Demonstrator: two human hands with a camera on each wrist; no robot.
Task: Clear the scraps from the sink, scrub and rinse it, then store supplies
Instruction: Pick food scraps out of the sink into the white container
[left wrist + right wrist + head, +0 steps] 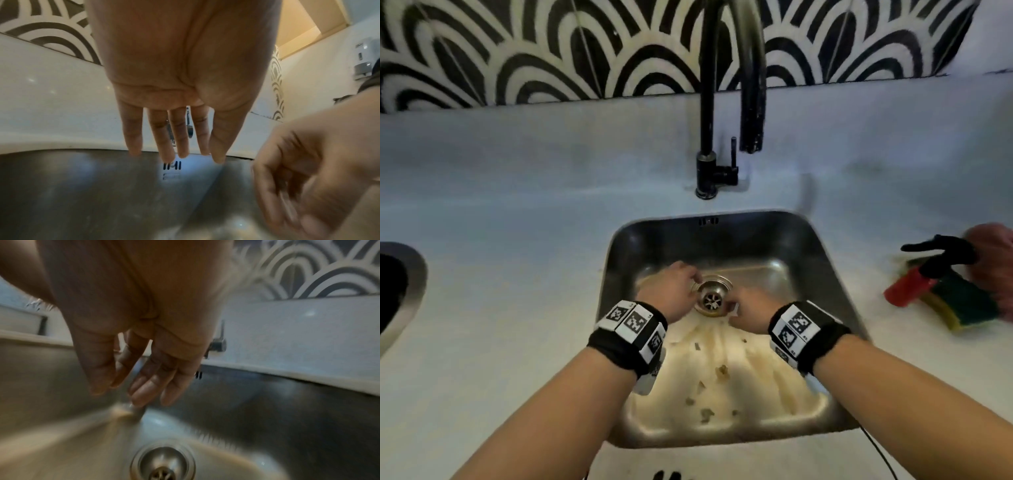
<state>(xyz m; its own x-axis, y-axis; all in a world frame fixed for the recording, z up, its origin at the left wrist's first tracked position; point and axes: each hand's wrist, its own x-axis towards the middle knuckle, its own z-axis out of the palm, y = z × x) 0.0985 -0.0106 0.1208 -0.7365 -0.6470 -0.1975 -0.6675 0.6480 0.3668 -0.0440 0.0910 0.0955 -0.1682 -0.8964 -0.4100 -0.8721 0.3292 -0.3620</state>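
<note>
A steel sink is set into the white counter. Its near floor is coated with a pale yellowish film, and several small brown scraps lie on it. The round drain strainer sits between my hands. My left hand is just left of the strainer, fingertips at its rim; the left wrist view shows its fingers straight and empty. My right hand is at the strainer's right edge. Its fingers are loosely bent and blurred, and I see nothing held in them.
A black faucet stands behind the sink. On the counter to the right lie a red spray bottle with a black trigger, a green and yellow sponge and a pink cloth. Another basin's rim shows at the far left.
</note>
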